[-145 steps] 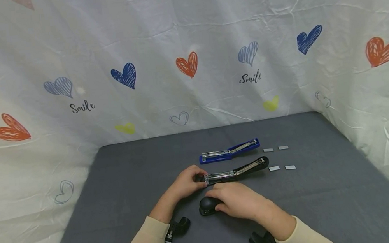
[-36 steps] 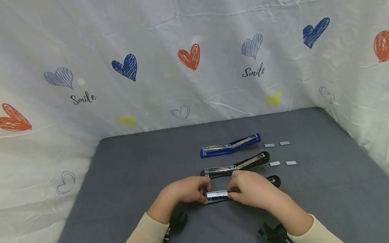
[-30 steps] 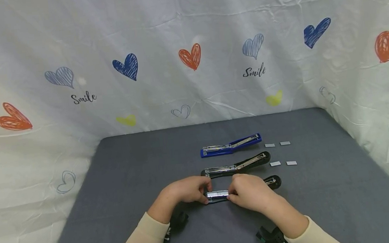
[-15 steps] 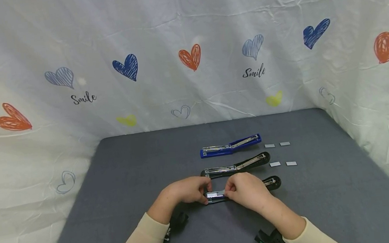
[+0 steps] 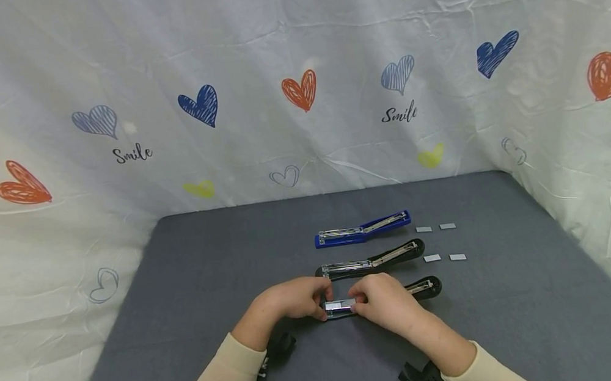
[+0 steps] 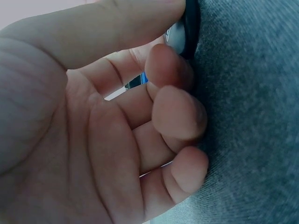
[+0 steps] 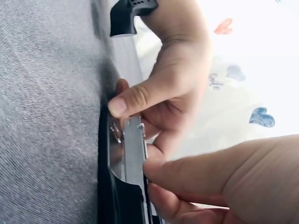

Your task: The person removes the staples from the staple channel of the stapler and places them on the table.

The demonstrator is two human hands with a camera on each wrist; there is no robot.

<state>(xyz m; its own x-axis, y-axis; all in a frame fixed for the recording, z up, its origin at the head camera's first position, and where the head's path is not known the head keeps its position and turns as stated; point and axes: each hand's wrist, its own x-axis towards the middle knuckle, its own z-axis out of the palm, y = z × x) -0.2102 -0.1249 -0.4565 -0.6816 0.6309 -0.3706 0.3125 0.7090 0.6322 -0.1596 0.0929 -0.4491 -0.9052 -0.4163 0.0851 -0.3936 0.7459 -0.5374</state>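
The nearest black stapler (image 5: 429,287) lies opened out flat on the grey table, its top swung back to the right. My left hand (image 5: 296,297) grips its front end between thumb and fingers; in the left wrist view the thumb (image 6: 117,28) lies at its dark edge. A silver staple strip (image 5: 340,305) shows in the metal channel. My right hand (image 5: 387,301) pinches at the rear of that strip, thumb and forefinger together, hiding the stapler's hinge. In the right wrist view the right fingertips (image 7: 156,170) are right at the channel (image 7: 134,149).
Behind lie another opened black stapler (image 5: 399,254) and an opened blue stapler (image 5: 386,222). To their right are two pairs of small silver staple strips, such as one front strip (image 5: 458,257) and one back strip (image 5: 447,226). A white curtain (image 5: 246,153) with hearts hangs behind the table.
The nearest stapler, closed earlier, now lies opened. My left hand has moved from the middle stapler to it. In the last second my right hand has slid slightly left along the channel.
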